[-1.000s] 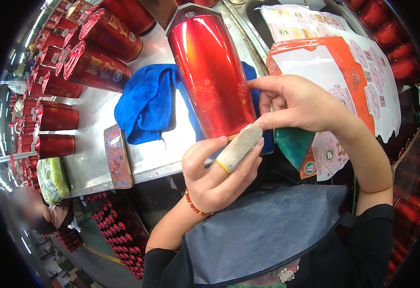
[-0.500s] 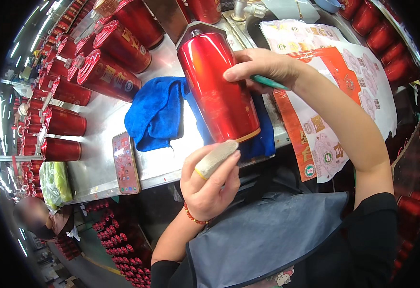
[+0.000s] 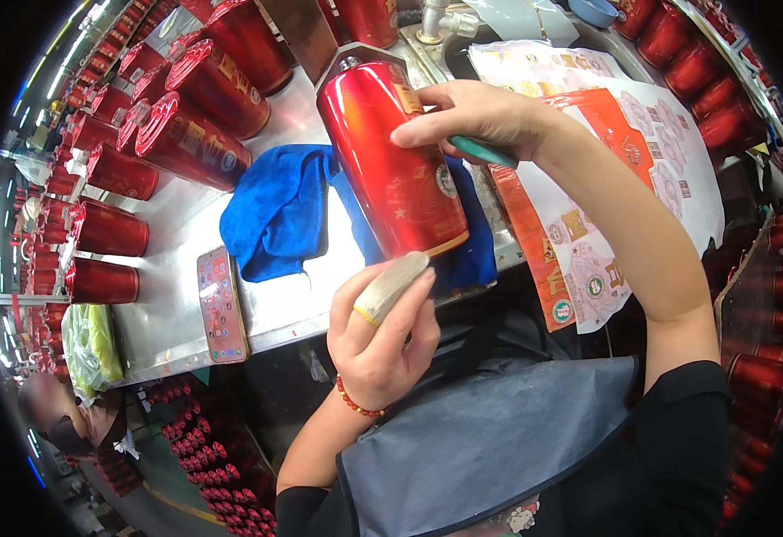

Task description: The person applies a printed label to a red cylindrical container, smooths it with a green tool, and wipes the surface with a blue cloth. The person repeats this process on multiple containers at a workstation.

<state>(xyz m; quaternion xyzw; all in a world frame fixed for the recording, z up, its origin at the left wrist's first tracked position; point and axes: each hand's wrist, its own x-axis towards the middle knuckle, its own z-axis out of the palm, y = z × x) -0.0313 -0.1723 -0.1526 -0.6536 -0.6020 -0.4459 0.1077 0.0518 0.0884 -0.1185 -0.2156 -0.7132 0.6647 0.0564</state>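
A glossy red bottle (image 3: 378, 170) lies tilted before me, its narrow neck against a dark angled metal stand (image 3: 362, 51) and its gold-rimmed base toward me. My right hand (image 3: 476, 121) grips its right side, thumb on top, fingers partly hidden. Tucked in that same hand is a slim green tool (image 3: 484, 150); its working end cannot be made out. At the base, the bent fingers of my left hand (image 3: 382, 336) hold the rim. One of them wears a pale fabric finger sleeve (image 3: 393, 288). A blue cloth (image 3: 277, 210) lies left of the bottle, with more blue cloth under it.
Several red bottles (image 3: 199, 143) stand along the metal bench's left side. A phone (image 3: 221, 304) lies near its front edge. Printed sheets (image 3: 678, 179) and an orange-red sheet (image 3: 535, 242) cover the right. A faucet (image 3: 441, 22) rises at the back. Another person (image 3: 74, 416) is far left.
The bottle has turned in my hands, bringing a gold label and a round emblem into sight on its right side. The whole view has shifted slightly.
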